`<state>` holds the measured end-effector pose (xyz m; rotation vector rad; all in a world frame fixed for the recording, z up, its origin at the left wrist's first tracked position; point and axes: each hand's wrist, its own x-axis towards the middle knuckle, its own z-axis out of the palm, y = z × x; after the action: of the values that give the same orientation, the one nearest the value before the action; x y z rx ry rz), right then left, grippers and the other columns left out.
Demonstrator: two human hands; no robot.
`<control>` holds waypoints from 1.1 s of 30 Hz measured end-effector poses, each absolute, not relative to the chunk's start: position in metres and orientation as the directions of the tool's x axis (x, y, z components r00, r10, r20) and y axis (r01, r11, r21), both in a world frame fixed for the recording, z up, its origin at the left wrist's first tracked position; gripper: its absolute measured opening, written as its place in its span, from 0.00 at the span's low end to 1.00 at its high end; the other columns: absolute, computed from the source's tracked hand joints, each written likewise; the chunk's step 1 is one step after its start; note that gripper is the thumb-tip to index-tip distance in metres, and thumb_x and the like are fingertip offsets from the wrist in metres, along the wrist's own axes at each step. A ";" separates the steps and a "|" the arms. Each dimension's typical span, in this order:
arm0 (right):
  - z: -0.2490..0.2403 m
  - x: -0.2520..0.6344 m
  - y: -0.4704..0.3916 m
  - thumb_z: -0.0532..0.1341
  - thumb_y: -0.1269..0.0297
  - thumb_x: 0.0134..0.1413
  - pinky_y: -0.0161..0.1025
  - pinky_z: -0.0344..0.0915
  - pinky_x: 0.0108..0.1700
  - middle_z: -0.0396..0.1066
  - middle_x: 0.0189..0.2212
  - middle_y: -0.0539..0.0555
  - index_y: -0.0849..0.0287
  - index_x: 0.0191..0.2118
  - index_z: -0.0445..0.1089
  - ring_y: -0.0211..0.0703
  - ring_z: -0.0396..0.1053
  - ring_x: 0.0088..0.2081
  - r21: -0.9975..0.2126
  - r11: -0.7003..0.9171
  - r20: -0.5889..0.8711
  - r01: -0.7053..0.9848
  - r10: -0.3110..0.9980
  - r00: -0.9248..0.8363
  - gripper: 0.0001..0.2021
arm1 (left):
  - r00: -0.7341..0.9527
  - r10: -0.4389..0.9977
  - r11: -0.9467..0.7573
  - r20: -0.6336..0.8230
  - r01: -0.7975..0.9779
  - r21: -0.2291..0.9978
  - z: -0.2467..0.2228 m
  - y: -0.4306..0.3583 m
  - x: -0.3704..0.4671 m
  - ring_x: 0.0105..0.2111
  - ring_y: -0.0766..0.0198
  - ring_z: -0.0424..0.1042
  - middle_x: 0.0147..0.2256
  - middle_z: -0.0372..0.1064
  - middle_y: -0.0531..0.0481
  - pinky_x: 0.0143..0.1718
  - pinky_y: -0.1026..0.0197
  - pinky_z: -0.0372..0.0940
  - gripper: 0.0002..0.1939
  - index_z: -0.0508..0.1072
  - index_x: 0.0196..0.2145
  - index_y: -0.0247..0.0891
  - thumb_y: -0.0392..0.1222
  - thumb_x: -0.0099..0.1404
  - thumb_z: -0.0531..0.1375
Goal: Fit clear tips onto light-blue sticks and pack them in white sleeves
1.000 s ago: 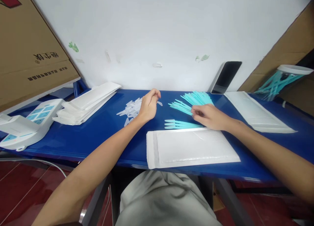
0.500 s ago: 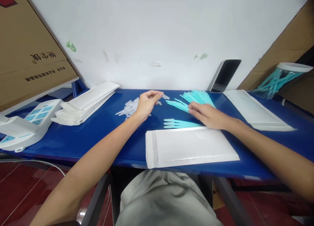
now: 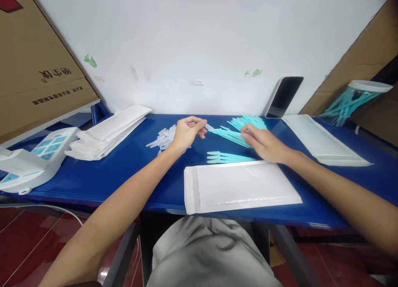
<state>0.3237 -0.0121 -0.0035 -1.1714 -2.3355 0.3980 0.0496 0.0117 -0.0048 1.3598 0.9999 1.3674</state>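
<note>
My left hand (image 3: 190, 133) pinches a small translucent cap-like sleeve (image 3: 208, 125) between thumb and fingertips. Just left of it lies a loose pile of the same sleeves (image 3: 164, 137). My right hand (image 3: 264, 144) has thumb and finger closed on a slim teal stick (image 3: 226, 132), whose pale tip points left and reaches close to the sleeve. Whether tip and sleeve touch, I cannot tell. A fanned heap of teal sticks (image 3: 245, 122) lies behind and under my right hand. Several more sticks (image 3: 228, 157) rest in a row nearer me, tips leftward, beside a white padded envelope (image 3: 242, 187).
White envelopes (image 3: 108, 131) are stacked at the left beside a white device with blue panels (image 3: 49, 146). A phone (image 3: 284, 97) leans on the wall. At the right lie another envelope (image 3: 326, 142) and a clear tub of teal sticks (image 3: 354, 100). Cardboard (image 3: 40, 50) stands far left.
My right hand has lifted slightly and brought the teal stick's tip up close to the sleeve. My left hand stays almost in place, still pinching the sleeve.
</note>
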 end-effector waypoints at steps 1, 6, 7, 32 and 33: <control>-0.004 0.324 -0.012 0.47 0.52 0.71 0.40 0.53 0.30 0.57 0.20 0.45 0.53 0.38 0.59 0.41 0.56 0.23 -0.462 0.583 0.309 0.669 0.812 -0.494 0.12 | 0.047 0.969 -0.238 0.241 -0.069 0.969 -0.005 0.011 0.050 0.17 0.70 0.69 0.21 0.73 0.50 0.23 0.66 0.65 0.13 0.74 0.31 0.31 0.44 0.59 0.71; -0.004 0.325 -0.011 0.48 0.52 0.70 0.39 0.51 0.29 0.54 0.20 0.44 0.53 0.38 0.60 0.40 0.54 0.22 -0.487 0.553 0.338 0.676 0.833 -0.438 0.12 | 0.049 0.964 -0.260 0.261 -0.034 0.965 -0.006 0.011 0.050 0.13 0.73 0.64 0.21 0.73 0.52 0.17 0.68 0.58 0.13 0.74 0.32 0.32 0.45 0.60 0.70; -0.004 0.326 -0.011 0.48 0.52 0.70 0.39 0.50 0.29 0.54 0.19 0.44 0.53 0.38 0.60 0.40 0.54 0.22 -0.496 0.546 0.338 0.676 0.838 -0.429 0.12 | 0.055 0.965 -0.257 0.258 -0.026 0.966 -0.006 0.011 0.050 0.13 0.74 0.63 0.21 0.73 0.52 0.16 0.68 0.56 0.14 0.74 0.33 0.33 0.46 0.60 0.69; 0.001 0.320 -0.018 0.53 0.53 0.69 0.38 0.53 0.29 0.66 0.25 0.48 0.54 0.41 0.68 0.40 0.59 0.24 -0.515 0.573 0.402 0.637 0.818 -0.412 0.12 | 0.237 0.919 -0.342 0.316 0.081 0.936 -0.007 0.007 0.047 0.31 0.62 0.72 0.28 0.77 0.46 0.36 0.60 0.66 0.21 0.80 0.26 0.36 0.58 0.47 0.74; 0.001 0.320 -0.018 0.52 0.53 0.69 0.39 0.54 0.29 0.66 0.25 0.48 0.54 0.41 0.68 0.40 0.59 0.25 -0.508 0.574 0.392 0.642 0.818 -0.421 0.13 | 0.240 0.917 -0.347 0.319 0.085 0.934 -0.006 0.006 0.046 0.30 0.63 0.72 0.28 0.77 0.47 0.35 0.60 0.66 0.20 0.80 0.26 0.36 0.57 0.48 0.73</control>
<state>0.3202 -0.0180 0.0008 -1.1603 -2.1938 0.3729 0.0463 0.0063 -0.0062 1.6513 0.9465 1.2148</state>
